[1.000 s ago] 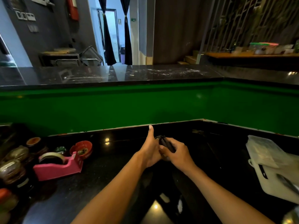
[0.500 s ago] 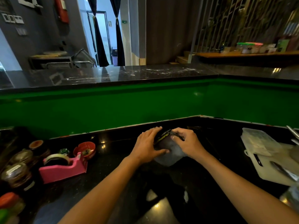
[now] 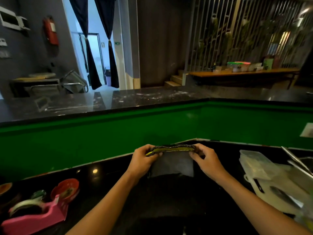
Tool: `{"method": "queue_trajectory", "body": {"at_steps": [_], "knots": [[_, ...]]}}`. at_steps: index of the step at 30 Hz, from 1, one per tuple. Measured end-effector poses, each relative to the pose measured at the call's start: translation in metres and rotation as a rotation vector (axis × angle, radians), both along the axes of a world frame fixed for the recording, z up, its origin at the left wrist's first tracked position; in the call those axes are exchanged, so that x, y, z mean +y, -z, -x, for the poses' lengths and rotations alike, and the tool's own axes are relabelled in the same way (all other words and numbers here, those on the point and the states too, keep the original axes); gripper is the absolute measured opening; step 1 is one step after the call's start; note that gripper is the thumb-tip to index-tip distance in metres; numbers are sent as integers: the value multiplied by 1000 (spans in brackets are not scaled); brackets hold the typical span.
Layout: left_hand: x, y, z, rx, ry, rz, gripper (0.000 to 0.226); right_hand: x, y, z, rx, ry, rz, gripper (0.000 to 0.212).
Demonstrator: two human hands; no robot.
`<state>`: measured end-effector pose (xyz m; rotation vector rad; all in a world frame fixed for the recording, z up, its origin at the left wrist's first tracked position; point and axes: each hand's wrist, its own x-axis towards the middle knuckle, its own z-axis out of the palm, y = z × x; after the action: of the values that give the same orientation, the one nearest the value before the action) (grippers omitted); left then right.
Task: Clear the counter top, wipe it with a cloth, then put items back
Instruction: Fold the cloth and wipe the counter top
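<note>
Both hands hold dark grey cloth with yellow-green edge (image 3: pixel 171 161) over black glossy counter top (image 3: pixel 108 182).

Left hand (image 3: pixel 142 158) and right hand (image 3: pixel 205 160) pinch its top corners; cloth hangs, possibly touching counter. Pink tape dispenser (image 3: pixel 36 216) left, white plastic containers (image 3: pixel 271 177) right, bare counter between.

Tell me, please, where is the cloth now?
In the head view the cloth is at centre, stretched between the left hand and right hand, above the black counter.

A single wide-angle head-worn camera looks forward and slightly down from close above the dark surface (image 3: pixel 105 187), both forearms reaching in from the bottom edge, the green wall (image 3: pixel 101 138) facing it beyond.
</note>
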<state>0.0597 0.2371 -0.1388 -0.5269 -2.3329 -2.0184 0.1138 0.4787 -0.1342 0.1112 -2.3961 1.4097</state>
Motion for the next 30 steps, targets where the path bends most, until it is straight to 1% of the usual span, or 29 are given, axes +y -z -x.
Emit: {"method": "queue_trajectory", "body": {"at_steps": [2, 5, 8, 11, 13, 17, 21, 25, 30], "knots": [[18, -22, 9, 10, -60, -64, 7, 6, -14, 11, 36, -20, 41, 12], [45, -58, 23, 38, -111, -105, 6, 19, -34, 35, 93, -5, 24, 7], [66, -92, 45, 85, -95, -44, 10, 46, -63, 66, 143, 31, 53, 10], [82, -124, 69, 45, -82, -10, 16, 85, -101, 98, 147, 45, -15, 9], [99, -138, 83, 46, -91, 18, 19, 111, -127, 115, 101, 38, -113, 7], [147, -154, 114, 63, -101, 71, 20, 160, -171, 151, -23, 41, -324, 13], [192, -168, 155, 118, -116, 181, 20, 194, -211, 187, -54, 94, -457, 12], [228, -180, 201, 180, -169, 346, 25, 210, -228, 236, -132, 167, -496, 13], [250, -178, 241, 145, -188, 454, 28, 208, -204, 285, -304, 307, -378, 18]]}}
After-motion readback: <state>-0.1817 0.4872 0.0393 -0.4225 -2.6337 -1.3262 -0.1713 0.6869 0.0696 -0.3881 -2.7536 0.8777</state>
